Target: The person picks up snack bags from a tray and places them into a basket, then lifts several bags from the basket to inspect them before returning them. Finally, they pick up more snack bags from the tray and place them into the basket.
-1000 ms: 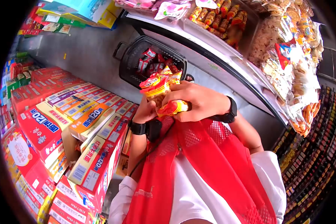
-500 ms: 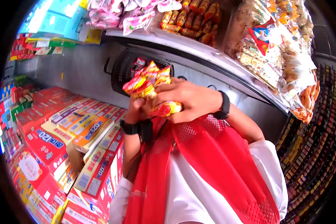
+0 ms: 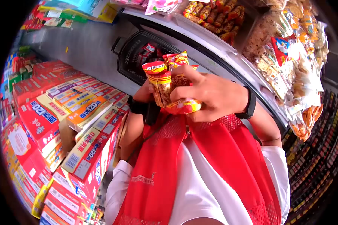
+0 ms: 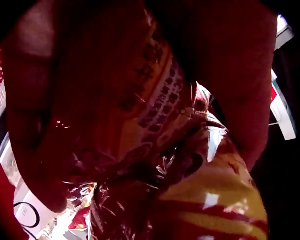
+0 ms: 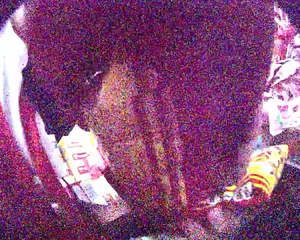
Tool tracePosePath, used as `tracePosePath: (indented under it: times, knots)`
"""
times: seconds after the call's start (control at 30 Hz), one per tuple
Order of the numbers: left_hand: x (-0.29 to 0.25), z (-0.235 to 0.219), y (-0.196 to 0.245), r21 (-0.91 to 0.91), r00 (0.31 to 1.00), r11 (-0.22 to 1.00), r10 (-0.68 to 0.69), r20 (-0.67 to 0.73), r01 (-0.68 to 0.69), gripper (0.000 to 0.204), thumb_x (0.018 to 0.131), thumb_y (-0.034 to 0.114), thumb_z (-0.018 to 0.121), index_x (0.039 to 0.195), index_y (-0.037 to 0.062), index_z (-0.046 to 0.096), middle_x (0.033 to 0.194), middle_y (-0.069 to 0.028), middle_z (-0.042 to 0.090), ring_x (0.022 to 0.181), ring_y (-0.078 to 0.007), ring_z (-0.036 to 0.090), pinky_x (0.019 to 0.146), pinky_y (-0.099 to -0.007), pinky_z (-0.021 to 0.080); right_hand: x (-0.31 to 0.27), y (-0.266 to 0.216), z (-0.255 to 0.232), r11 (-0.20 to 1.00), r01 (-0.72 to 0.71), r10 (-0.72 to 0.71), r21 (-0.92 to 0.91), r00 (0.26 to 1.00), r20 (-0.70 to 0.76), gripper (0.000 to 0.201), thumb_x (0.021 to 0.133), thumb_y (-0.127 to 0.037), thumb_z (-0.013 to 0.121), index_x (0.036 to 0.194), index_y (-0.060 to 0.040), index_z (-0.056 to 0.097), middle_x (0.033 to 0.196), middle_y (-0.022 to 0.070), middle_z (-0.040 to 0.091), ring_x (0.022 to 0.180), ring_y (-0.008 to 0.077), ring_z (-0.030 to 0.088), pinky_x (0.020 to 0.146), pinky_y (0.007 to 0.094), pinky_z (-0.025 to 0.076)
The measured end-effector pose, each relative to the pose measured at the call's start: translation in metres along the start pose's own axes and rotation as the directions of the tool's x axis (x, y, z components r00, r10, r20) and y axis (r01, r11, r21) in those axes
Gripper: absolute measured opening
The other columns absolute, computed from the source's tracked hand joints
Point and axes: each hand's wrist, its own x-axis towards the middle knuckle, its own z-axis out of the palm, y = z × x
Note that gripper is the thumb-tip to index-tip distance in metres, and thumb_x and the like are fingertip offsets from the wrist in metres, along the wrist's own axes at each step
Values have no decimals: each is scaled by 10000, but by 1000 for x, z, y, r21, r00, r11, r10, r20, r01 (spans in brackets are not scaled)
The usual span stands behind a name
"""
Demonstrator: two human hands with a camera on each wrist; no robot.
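In front of the red vest, both hands hold a bunch of small red-and-yellow snack packets (image 3: pixel 161 90), their crimped ends pointing up and away. My left hand (image 3: pixel 145 92) grips the bunch from the left side, mostly hidden behind it. From the right, my right hand (image 3: pixel 214 95) curls over the bunch, with another packet (image 3: pixel 186 106) lying sideways under its fingers. Dark in the left wrist view, printed wrapping (image 4: pixel 155 105) fills the space between the fingers. The right wrist view is very noisy; a yellow-and-red packet end (image 5: pixel 264 172) shows at its lower right.
Beyond the hands, a black basket (image 3: pixel 124 62) on the floor contains several red packets (image 3: pixel 149 48). Stacked red and yellow cartons (image 3: pixel 43 123) stand at the left. A display counter with bagged snacks (image 3: pixel 266 71) and a bin of wrapped snacks (image 3: pixel 219 18) runs along the right.
The packets have turned from a slanted fan to a more upright bunch, with printed sides now showing. The head view swung away and back; both hands are still at the packets.
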Motion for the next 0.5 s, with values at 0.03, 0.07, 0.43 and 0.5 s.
tracePosePath:
  times: [0.03,0.07,0.43,0.5]
  knots:
    - [-5,-2,0,-12,1000,1000,17,-10,-17,773,738,417,698,1317,30,362,1293,-104,475,1172,-241,494,981,-386,411,3,1,-2,999,-2,3,48,1000,-20,439,678,-161,642,1095,-105,512,1164,204,421,999,390,508,827,400,458]
    - [-8,-5,0,-28,999,999,36,-18,-37,773,739,417,698,1318,30,361,1294,-104,475,1173,-242,494,981,-387,411,7,4,-6,995,-1,5,95,999,-40,433,676,-145,638,1088,-98,516,1168,210,412,1004,386,507,813,393,467]
    - [-35,-46,8,-174,969,955,221,-114,-238,772,742,409,702,1322,35,355,1296,-102,473,1175,-243,492,982,-393,411,60,13,10,831,225,-105,509,962,-253,358,721,-69,591,1063,11,525,1276,208,437,1337,377,258,1054,453,243]
    - [-42,-53,13,-186,960,945,248,-130,-269,772,743,407,703,1323,36,354,1297,-102,473,1176,-243,491,982,-394,411,68,9,11,747,243,-76,618,956,-285,394,739,-89,592,1106,20,496,1243,174,472,1361,382,195,1066,455,218]
